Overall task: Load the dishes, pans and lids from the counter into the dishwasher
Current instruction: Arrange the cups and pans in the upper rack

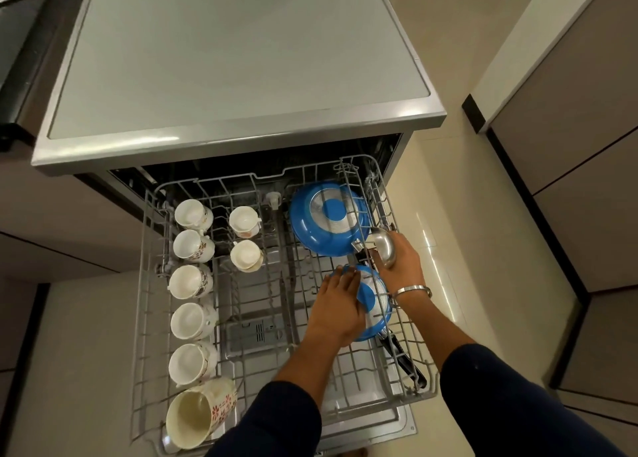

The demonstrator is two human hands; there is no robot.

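resting flat on the small blue pan (374,301), the left hand (340,304) steadies it; beyond the pan, the right hand (400,260) grips a steel ladle (385,246), handle hidden

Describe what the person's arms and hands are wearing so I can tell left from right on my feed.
Both forearms come out of dark navy sleeves pushed up toward the elbows. The right hand has a thin silver metal bangle at its wrist. The left hand is bare, with no bangle, ring or glove in view.
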